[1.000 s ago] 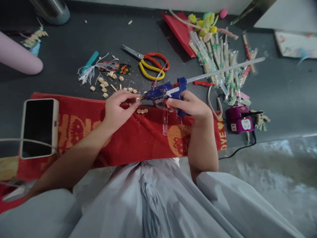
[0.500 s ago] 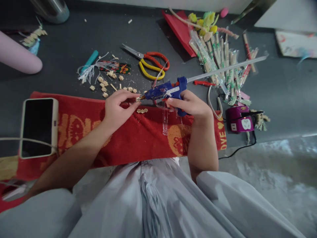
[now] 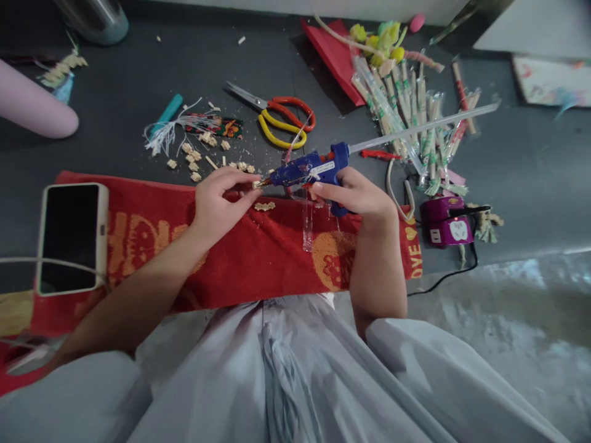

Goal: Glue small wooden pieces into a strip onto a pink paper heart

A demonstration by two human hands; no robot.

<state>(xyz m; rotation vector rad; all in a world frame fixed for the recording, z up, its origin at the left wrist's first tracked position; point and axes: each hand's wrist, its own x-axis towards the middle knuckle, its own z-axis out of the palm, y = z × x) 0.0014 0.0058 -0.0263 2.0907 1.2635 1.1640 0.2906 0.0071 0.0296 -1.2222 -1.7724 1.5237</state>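
Observation:
My right hand [image 3: 357, 194] is wrapped round the handle of a blue glue gun [image 3: 307, 167], which points left. A long clear glue stick [image 3: 425, 128] juts from its back end. Between the thumb and fingertips of my left hand [image 3: 226, 200] is a small pale wooden piece [image 3: 257, 184], mostly covered by the fingers. The gun's metal nozzle meets this piece, or lies right against it. Just below, a short joined strip of wooden pieces [image 3: 265, 207] rests on the red towel [image 3: 277, 264]. Several loose wooden bits [image 3: 191, 154] lie beyond my left hand.
Scissors [image 3: 281, 117] with red and yellow handles lie beyond the gun. Wrapped wooden sticks [image 3: 415, 111] are heaped at the back right. A purple power socket [image 3: 447, 221] with a black cable stands at right. A phone-like device [image 3: 72, 239] lies on the towel's left end.

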